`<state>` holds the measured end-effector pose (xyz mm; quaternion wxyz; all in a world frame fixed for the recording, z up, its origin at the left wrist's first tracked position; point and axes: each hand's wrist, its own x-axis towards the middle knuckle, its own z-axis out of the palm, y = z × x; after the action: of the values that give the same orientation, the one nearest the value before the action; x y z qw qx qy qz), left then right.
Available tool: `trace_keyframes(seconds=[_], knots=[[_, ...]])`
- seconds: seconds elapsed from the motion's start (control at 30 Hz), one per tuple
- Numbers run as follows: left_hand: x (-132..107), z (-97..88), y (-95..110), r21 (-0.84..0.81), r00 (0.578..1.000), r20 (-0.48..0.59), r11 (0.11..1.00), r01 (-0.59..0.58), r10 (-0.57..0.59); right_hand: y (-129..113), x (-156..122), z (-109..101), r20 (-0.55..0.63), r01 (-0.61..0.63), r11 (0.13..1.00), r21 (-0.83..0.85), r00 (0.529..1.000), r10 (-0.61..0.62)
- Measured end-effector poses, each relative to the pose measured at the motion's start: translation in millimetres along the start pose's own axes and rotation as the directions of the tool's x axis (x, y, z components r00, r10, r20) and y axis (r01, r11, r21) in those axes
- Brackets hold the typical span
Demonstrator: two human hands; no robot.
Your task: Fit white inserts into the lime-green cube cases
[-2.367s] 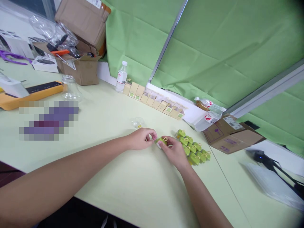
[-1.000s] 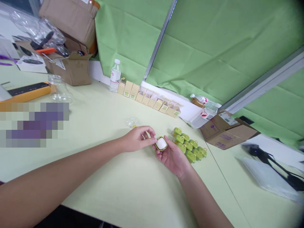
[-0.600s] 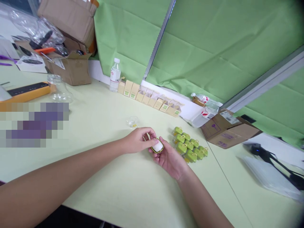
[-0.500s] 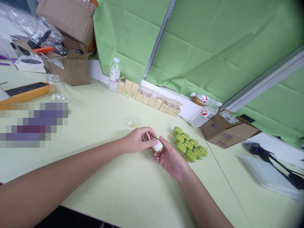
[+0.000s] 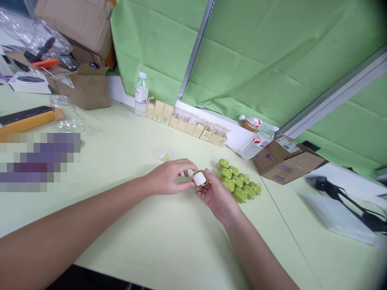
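A small green case [image 5: 207, 183] with a rounded white block [image 5: 199, 179] showing in its open face is held over the table in front of me. My right hand [image 5: 216, 193] grips it from the right, thumb on the upper edge and fingers curled beneath. My left hand [image 5: 172, 176] has its thumb and index fingertip at the left corners of the case, closed about that side; its other fingers are bent. Just right of my right hand stand several similar green cases [image 5: 238, 181] in a cluster. A small clear plastic piece [image 5: 166, 153] with a yellow spot lies beyond my left hand.
A row of small beige cartons [image 5: 181, 121] lines the back, beside an upright water bottle [image 5: 141, 95]. Bottles lie by a cardboard box [image 5: 286, 159] at right. Black cables [image 5: 341, 199] and clear plastic sheets [image 5: 335, 219] lie further right. A clear jar [image 5: 68, 114] stands left.
My left thumb has moved off the white block to the left edge of the case. More of the white block shows. The whole view has shifted slightly.
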<state>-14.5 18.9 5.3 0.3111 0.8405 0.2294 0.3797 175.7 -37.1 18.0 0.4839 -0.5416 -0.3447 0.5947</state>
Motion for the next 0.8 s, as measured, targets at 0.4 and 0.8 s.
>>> trace_keyframes(seconds=[0.4,0.8], knots=[[0.7,-0.5,-4.1,0.07,0.997,0.039,0.995,-0.069,0.067,0.2,0.2,0.1,0.021,-0.059,0.996,0.071,0.998,0.058],[0.1,-1.6,-0.9,0.072,0.996,0.053,0.995,-0.07,0.066,-3.7,-1.2,2.9,0.072,-0.183,0.965,0.185,0.982,0.173]])
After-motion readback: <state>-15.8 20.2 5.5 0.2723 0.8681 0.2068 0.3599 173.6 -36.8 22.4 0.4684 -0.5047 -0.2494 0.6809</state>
